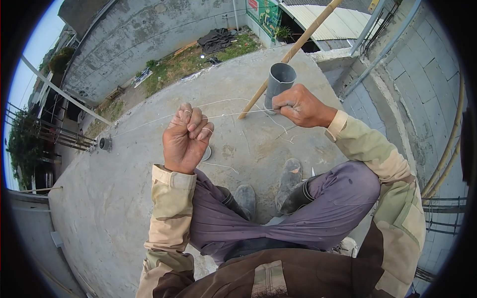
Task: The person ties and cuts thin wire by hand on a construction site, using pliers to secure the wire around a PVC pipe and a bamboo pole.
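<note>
A thin white string point(233, 115) runs between my two hands over the concrete floor. My left hand point(188, 136) is closed, palm side toward me, with the string looped about its fingers. My right hand point(304, 106) makes a fist around the string's other part, in front of an upright grey pipe point(280, 87). One line of string leads away left toward a short grey pipe stub point(104, 143). Loose string ends dangle below my right hand. Partly hidden behind my left wrist is a small round, pale-rimmed object point(206, 153).
A bamboo pole point(293, 52) leans behind the upright pipe. Rubber boots point(289, 186) and bent knees are close below my hands. Grey block walls point(422, 84) stand at right. Beyond the concrete slab point(114, 213) lie grass and a dark heap of cloth point(217, 40).
</note>
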The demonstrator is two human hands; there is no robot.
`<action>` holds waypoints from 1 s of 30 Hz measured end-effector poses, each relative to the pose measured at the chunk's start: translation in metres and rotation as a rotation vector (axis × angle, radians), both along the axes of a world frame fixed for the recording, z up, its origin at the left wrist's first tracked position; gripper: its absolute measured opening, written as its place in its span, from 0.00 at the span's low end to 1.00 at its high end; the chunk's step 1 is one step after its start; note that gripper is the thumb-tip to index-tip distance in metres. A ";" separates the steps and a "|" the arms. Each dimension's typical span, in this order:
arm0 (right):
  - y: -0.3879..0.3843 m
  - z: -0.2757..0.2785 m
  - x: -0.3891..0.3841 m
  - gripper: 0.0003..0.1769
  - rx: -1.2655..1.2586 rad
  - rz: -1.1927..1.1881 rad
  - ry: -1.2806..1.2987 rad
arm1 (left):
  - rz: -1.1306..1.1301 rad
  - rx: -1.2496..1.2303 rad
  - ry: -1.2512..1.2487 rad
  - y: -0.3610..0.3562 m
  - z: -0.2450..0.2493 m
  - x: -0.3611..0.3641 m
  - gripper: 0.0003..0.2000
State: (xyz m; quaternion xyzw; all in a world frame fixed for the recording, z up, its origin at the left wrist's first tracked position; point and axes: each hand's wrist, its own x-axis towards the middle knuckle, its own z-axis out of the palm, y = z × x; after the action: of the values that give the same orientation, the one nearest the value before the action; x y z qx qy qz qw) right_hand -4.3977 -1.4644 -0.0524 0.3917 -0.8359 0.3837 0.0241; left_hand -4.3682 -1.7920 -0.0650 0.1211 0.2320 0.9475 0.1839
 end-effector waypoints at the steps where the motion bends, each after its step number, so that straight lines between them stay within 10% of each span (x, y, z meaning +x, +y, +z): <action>1: 0.000 0.000 0.000 0.01 -0.001 0.000 -0.004 | 0.006 0.000 -0.011 0.001 0.000 0.001 0.07; 30: 0.005 -0.009 -0.008 0.02 -0.051 -0.013 -0.011 | 0.062 -0.051 -0.077 -0.004 -0.015 -0.005 0.08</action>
State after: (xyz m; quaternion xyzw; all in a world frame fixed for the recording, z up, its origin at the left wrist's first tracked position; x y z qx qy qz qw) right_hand -4.4058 -1.4597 -0.0616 0.3835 -0.8284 0.4070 0.0318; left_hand -4.3735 -1.7959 -0.0796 0.0726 0.2523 0.9505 0.1660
